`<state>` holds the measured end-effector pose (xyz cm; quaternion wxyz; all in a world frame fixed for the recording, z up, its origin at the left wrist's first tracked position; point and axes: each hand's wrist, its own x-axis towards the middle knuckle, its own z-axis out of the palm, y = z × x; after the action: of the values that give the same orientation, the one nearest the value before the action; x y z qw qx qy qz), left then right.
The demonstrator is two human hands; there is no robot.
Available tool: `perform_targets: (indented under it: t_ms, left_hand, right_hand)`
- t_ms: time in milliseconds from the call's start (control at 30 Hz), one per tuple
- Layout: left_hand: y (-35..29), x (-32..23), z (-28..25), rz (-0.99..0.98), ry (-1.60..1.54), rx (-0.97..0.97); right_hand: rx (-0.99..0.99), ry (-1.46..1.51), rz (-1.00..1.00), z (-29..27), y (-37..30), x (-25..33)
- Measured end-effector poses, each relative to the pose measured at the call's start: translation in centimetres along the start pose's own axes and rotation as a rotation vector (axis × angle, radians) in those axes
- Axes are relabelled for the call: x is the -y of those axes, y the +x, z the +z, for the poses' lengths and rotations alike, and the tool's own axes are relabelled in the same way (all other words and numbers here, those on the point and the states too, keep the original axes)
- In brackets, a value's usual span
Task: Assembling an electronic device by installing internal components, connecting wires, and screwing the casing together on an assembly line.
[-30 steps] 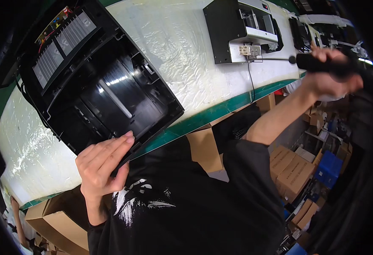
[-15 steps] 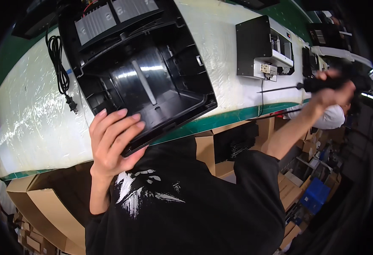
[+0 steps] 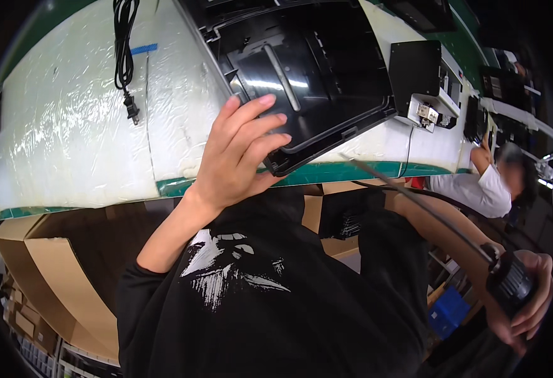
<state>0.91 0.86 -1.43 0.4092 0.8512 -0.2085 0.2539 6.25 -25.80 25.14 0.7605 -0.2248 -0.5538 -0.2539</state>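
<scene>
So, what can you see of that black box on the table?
The black case looks like shiny plastic. It's open on top, with raised walls and a long greyish strip inside. It lies askew on the white table, its far end out of view. The left hand grips its near left corner.

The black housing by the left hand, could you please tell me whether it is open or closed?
Open: the black housing shows its hollow interior, uncovered, beyond the left hand.

From here I see a long bench [image 3: 68, 157], glossy white on top, green along its edge. Below left, a cardboard box [image 3: 68, 280] stands open; a blue container [image 3: 449, 313] sits lower right. A small light [image 3: 545, 184] glares far right.
</scene>
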Motion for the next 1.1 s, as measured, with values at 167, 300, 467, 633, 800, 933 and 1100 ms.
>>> perform_targets:
  t_ms: [167,300,467,633,800,933,1100]
  left_hand:
    - [-0.2,0.2,-0.9,-0.017,-0.047,0.023]
    - [0.1,0.2,-0.8,0.004,-0.089,0.001]
    - [0.1,0.2,-0.7,-0.006,-0.106,-0.007]
    - [-0.1,0.3,-0.7,-0.012,-0.08,-0.009]
    - [0.0,0.4,-0.5,-0.001,-0.085,0.001]
    - [-0.1,0.4,-0.5,0.003,-0.055,-0.002]
    - [0.0,0.3,-0.5,-0.002,-0.065,0.01]
  right_hand:
    - [-0.008,0.056,0.069,0.8,-2.2,-2.9]
    - [-0.093,0.042,0.154,2.2,-4.9,-5.8]
    - [-0.124,-0.14,0.462,4.0,-10.0,-7.4]
    - [0.025,-0.404,0.521,5.0,-13.0,-8.8]
    - [0.138,-0.369,0.602,4.2,-13.9,-8.6]
    - [0.113,-0.269,0.88,3.6,-13.0,-8.3]
    - [0.123,-0.275,0.905,3.3,-13.5,-8.4]
